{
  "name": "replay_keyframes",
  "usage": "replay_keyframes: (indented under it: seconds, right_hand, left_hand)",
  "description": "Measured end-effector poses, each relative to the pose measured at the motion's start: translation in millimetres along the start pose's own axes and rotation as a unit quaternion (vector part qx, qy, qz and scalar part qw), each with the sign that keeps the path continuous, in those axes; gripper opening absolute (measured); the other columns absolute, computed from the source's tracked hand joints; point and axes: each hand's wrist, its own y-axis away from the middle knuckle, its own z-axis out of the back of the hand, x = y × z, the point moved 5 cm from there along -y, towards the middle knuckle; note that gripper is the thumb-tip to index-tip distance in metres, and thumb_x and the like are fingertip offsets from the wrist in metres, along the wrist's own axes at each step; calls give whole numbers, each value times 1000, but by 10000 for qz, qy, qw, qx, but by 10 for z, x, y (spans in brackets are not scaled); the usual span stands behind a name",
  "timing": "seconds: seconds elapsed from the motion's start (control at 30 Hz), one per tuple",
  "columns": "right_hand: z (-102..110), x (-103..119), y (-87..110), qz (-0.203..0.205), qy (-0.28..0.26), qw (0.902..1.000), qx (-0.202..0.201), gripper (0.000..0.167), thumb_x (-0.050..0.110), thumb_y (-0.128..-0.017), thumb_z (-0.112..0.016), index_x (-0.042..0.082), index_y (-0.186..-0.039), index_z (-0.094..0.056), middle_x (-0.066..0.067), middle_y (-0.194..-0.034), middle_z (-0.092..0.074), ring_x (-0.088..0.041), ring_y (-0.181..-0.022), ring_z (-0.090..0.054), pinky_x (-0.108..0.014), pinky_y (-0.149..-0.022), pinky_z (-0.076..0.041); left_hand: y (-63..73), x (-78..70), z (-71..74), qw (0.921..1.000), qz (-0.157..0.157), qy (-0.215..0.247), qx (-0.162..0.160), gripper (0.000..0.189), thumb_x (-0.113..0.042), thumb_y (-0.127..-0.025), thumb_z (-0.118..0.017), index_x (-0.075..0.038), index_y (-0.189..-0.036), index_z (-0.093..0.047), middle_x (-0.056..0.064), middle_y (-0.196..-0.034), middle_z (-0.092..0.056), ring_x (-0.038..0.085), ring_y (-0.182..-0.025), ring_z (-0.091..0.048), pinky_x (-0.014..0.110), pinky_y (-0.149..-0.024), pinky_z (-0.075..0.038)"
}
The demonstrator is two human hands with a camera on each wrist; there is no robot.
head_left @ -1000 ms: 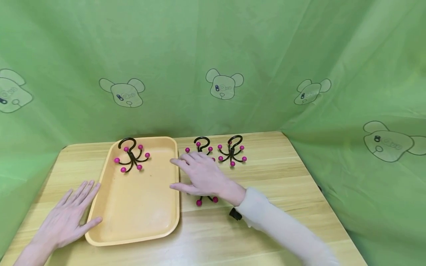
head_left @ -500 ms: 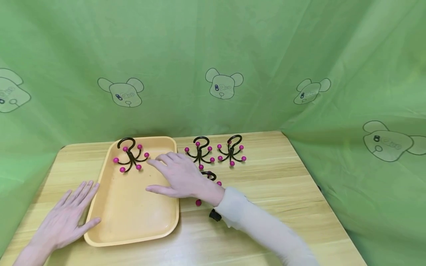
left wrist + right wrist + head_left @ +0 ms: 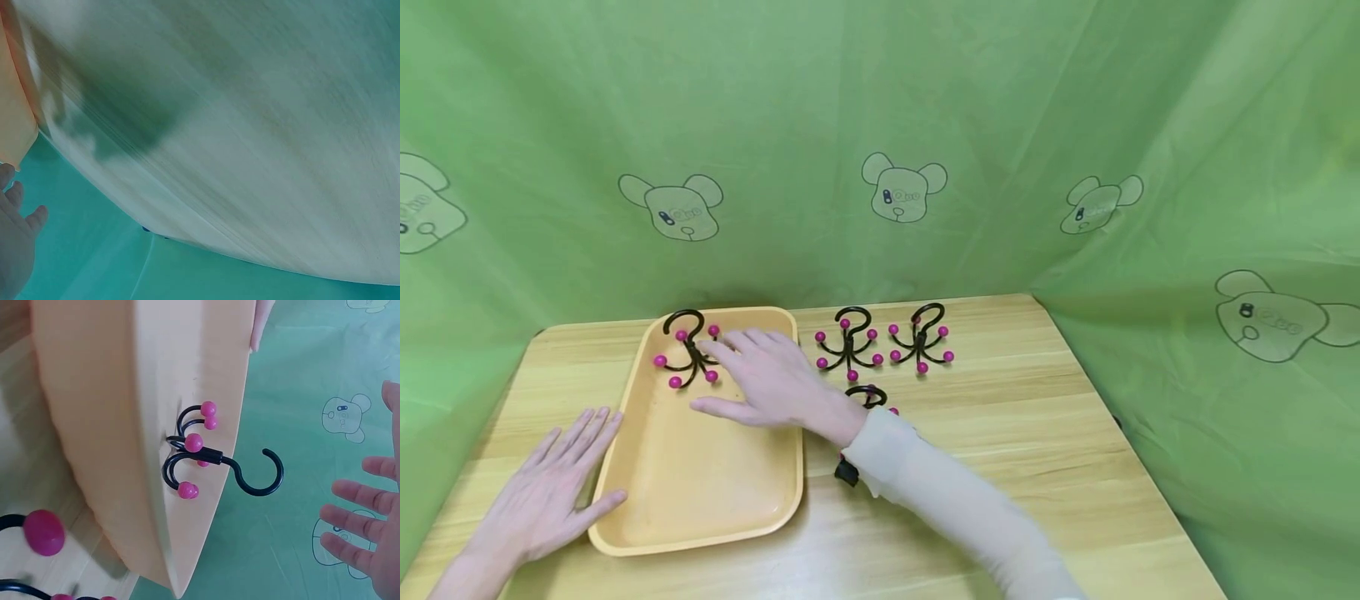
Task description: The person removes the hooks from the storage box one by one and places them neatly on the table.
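Note:
My right hand (image 3: 767, 379) hovers over the beige tray (image 3: 707, 483) with fingers spread and nothing in its grasp. Its fingertips overlap a black hanger hook (image 3: 697, 360) with pink ball tips in the head view. This hook (image 3: 203, 454) leans in the tray's far left corner, its curved end above the rim; in the right wrist view the hand (image 3: 369, 506) appears apart from it. Flat beside the tray lies my left hand (image 3: 546, 487), fingers straight, fingertips and thumb at the left rim. Only part of that hand (image 3: 15, 228) shows in the left wrist view.
Two similar hooks, one (image 3: 849, 343) nearer the tray and another (image 3: 921, 343) farther right, stand on the wooden table (image 3: 1037, 433). A third hook (image 3: 867, 393) is mostly hidden under the right sleeve (image 3: 940, 492). Green cloth (image 3: 790, 233) hangs behind and beside the table.
My right hand has moved left, from over the table hooks across the tray to the hook inside it. Hooks behind it came into view. My left hand stays put.

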Motion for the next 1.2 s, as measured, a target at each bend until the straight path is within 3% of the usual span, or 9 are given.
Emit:
replay_keyframes:
  seconds: [0.17, 0.4, 0.57, 0.77, 1.2]
  right_hand:
    - [-44, 30, -143, -172, 38, 9996, 203, 81, 78, -99, -44, 25, -160, -43, 2, -149, -61, -16, -131, -63, -32, -106, -56]
    - [-154, 10, -349, -317, -145, 9994, 85, 74, 76, -99, -45, 29, -156, -47, 5, -135, -65, -13, -118, -64, -28, -90, -57]
    - [-213, -3, -474, -382, -270, 9989, 95, 70, 76, -99, -46, 29, -151, -50, 6, -134, -65, -13, -119, -65, -28, -94, -57]
    - [-287, -36, -623, -599, -267, 9968, 465, 71, 80, -98, -41, 32, -150, -51, 6, -136, -65, -11, -116, -64, -25, -92, -55]
    - [-446, -172, -837, -740, 80, 9910, 1112, 81, 79, -101, -29, 28, -163, -37, 3, -156, -55, -14, -138, -57, -32, -111, -53]
  left_hand:
    - [2, 4, -11, 10000, -38, -5, 7, 103, -59, -92, -68, -12, -170, -19, -5, -179, 0, 3, -164, 12, 24, -133, 17]
    - [-10, 6, -10, 10000, -62, -29, -4, 103, -60, -92, -68, -12, -170, -21, -3, -179, -3, 2, -164, 13, 23, -133, 16]
    - [-7, -1, 1, 10000, -71, -24, -13, 103, -60, -91, -68, -12, -170, -21, -2, -179, -4, 3, -164, 12, 23, -133, 16]
    - [-6, 2, 5, 10000, -43, -28, -27, 105, -60, -89, -69, -12, -169, -22, -4, -179, -3, 2, -164, 11, 22, -133, 15]
    - [-15, -2, 10, 10000, -83, -11, -20, 105, -61, -89, -70, -11, -169, -24, -4, -179, -3, 2, -164, 12, 22, -133, 15]
